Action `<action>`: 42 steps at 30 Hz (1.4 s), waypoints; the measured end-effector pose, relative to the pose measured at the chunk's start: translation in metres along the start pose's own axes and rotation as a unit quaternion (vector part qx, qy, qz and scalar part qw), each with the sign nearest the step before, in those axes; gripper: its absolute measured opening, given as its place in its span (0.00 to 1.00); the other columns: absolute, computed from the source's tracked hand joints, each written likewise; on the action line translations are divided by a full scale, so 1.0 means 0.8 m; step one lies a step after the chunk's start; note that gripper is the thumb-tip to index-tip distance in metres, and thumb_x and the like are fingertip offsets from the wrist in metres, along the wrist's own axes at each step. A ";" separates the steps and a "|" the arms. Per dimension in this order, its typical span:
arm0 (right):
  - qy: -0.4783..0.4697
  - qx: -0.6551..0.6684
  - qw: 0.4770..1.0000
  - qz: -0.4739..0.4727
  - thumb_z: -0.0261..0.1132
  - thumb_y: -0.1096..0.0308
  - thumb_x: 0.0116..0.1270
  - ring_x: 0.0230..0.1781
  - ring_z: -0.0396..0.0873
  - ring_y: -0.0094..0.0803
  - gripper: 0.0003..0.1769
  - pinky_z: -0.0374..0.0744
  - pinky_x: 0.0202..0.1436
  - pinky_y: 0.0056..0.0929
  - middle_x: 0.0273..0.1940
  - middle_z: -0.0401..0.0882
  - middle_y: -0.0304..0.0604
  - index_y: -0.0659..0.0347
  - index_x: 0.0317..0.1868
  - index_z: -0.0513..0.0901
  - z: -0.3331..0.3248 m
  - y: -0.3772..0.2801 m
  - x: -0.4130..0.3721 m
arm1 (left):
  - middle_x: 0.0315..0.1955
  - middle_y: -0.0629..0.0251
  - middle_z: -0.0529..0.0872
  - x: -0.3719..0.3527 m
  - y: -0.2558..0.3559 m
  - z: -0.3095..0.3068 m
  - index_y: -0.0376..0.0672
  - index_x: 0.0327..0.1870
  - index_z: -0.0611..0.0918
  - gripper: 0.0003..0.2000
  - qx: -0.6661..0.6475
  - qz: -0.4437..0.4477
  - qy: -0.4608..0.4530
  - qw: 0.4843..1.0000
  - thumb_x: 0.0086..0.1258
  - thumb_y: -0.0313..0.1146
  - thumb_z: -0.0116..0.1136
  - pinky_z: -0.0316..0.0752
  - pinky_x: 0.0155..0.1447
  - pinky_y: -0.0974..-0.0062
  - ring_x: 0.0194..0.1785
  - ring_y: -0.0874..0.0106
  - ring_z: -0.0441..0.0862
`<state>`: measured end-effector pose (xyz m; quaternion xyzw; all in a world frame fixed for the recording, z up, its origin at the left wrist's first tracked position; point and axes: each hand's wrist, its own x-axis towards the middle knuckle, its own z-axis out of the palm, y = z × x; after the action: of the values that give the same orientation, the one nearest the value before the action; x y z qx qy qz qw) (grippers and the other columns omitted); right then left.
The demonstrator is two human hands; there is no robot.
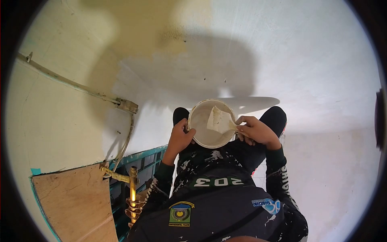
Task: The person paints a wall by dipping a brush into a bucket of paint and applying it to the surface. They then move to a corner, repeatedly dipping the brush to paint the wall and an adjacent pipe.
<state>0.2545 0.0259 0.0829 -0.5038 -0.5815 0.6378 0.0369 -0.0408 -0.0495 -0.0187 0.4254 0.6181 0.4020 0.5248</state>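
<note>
A round white bucket (198,117) rests between my knees, its mouth facing up and its inside coated pale. My left hand (180,138) is closed on the bucket's left rim, thumb over the edge. On the right side, my right hand (256,130) grips the handle of a wide brush (219,120). Its whitish, paint-covered head lies over the bucket's opening. The bucket's contents are hard to make out.
Ahead stands a wall (306,68), part yellowish, part white, with my shadow on it. A cable (66,82) runs along it to a small box (128,106). At lower left are a wooden board (74,201), teal grille (151,155) and brass-coloured metal post (133,189).
</note>
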 end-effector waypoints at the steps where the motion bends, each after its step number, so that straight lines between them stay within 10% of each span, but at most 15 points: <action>1: -0.007 0.061 0.998 -0.015 0.56 0.67 0.77 0.14 0.73 0.23 0.13 0.70 0.17 0.23 0.26 0.81 0.42 0.68 0.53 0.77 -0.002 0.014 0.000 | 0.25 0.65 0.76 0.001 0.000 0.000 0.34 0.36 0.75 0.07 0.005 0.002 0.001 1.000 0.64 0.26 0.60 0.78 0.24 0.74 0.21 0.74 0.80; 15: -0.083 0.519 0.843 -0.115 0.55 0.66 0.78 0.12 0.65 0.21 0.13 0.60 0.13 0.21 0.28 0.77 0.44 0.62 0.57 0.73 0.062 0.076 0.005 | 0.21 0.61 0.75 0.017 -0.047 -0.019 0.34 0.30 0.74 0.13 0.098 0.060 0.054 0.992 0.60 0.33 0.66 0.74 0.34 0.67 0.28 0.71 0.77; 20: 0.047 0.262 0.962 -0.057 0.58 0.69 0.77 0.15 0.66 0.21 0.11 0.63 0.17 0.22 0.27 0.77 0.40 0.61 0.56 0.75 0.054 0.066 0.007 | 0.22 0.58 0.75 0.013 -0.034 -0.025 0.35 0.30 0.75 0.12 0.092 0.047 0.054 0.993 0.59 0.33 0.66 0.72 0.35 0.65 0.28 0.69 0.73; 25: 0.189 -0.046 0.967 -0.163 0.60 0.69 0.75 0.21 0.74 0.24 0.11 0.74 0.27 0.28 0.27 0.80 0.39 0.65 0.51 0.74 0.053 0.057 0.003 | 0.26 0.55 0.80 0.011 -0.036 -0.021 0.34 0.37 0.80 0.12 0.122 0.062 0.064 0.989 0.60 0.33 0.67 0.76 0.39 0.65 0.31 0.67 0.79; 37: 0.131 0.076 0.979 -0.138 0.60 0.70 0.76 0.26 0.73 0.21 0.09 0.74 0.31 0.28 0.27 0.78 0.40 0.67 0.48 0.71 0.061 0.093 0.018 | 0.27 0.65 0.79 0.003 -0.006 -0.007 0.33 0.39 0.77 0.06 -0.009 -0.012 0.036 0.999 0.65 0.24 0.59 0.79 0.24 0.75 0.24 0.74 0.82; 42: 0.181 -0.047 0.966 -0.180 0.62 0.73 0.72 0.32 0.86 0.52 0.10 0.79 0.36 0.40 0.33 0.84 0.58 0.68 0.48 0.71 0.060 0.082 0.018 | 0.26 0.65 0.78 0.006 -0.005 -0.004 0.34 0.37 0.76 0.05 -0.003 -0.021 0.042 0.999 0.65 0.24 0.59 0.79 0.24 0.75 0.23 0.74 0.82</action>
<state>0.2501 -0.0201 0.0144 -0.4991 -0.6757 0.4907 0.2315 -0.0450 -0.0464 -0.0236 0.3936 0.6467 0.4103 0.5084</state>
